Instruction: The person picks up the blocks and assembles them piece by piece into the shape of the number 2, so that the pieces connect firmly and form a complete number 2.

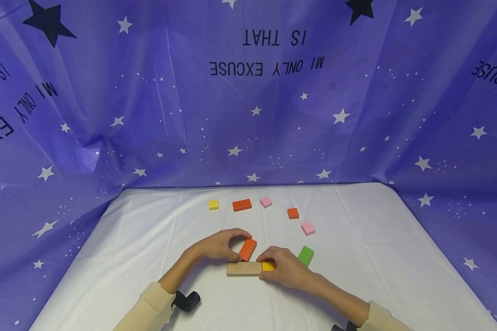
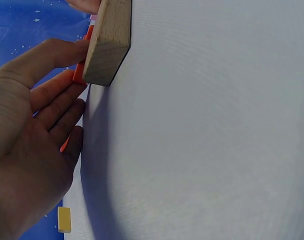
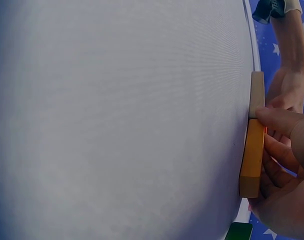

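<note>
A plain wooden block (image 1: 244, 269) lies lengthwise on the white table, its end close in the left wrist view. Behind it, my left hand (image 1: 218, 244) holds a slanted orange block (image 1: 248, 249) between thumb and fingers. My right hand (image 1: 287, 268) grips a yellow block (image 3: 252, 155) set end to end with the wooden one. In the right wrist view the right thumb lies over the joint between these two, fingers behind. Much of the yellow block is hidden by the right hand in the head view. Just beyond that hand lies a green block (image 1: 305, 256).
Farther back lie a small yellow block (image 1: 213, 205), a red block (image 1: 242, 205), a pink block (image 1: 266, 202), a small red-orange block (image 1: 292, 213) and another pink block (image 1: 308, 228). A purple star-printed curtain (image 1: 215, 128) surrounds the back and sides of the white table (image 1: 372, 239).
</note>
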Tool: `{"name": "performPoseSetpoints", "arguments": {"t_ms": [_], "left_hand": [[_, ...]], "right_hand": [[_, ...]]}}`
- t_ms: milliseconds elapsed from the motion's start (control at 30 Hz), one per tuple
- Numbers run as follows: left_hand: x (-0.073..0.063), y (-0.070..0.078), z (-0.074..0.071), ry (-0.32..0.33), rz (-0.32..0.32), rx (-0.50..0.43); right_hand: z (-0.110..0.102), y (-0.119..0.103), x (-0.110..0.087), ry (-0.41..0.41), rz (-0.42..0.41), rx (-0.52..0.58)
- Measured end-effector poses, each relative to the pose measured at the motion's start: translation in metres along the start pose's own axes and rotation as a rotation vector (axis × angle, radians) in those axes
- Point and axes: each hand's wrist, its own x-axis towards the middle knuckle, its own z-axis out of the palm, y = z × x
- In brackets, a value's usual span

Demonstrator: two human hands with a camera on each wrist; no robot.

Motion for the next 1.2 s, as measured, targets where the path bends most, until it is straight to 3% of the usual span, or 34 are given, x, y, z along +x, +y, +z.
{"name": "performPoseSetpoints", "arguments": {"t_ms": [400, 1200], "left_hand": [[0.0007, -0.0006, 0.0002, -0.002, -0.021, 0.004], [0.0014, 0.0003, 0.0012, -0.009, -0.002, 0.007]], "right_hand": [[0.0003, 0.0, -0.0003, -0.002, 0.003, 0.002], [-0.0007, -0.0011, 0.0004, -0.01, 0.006, -0.008]]}}
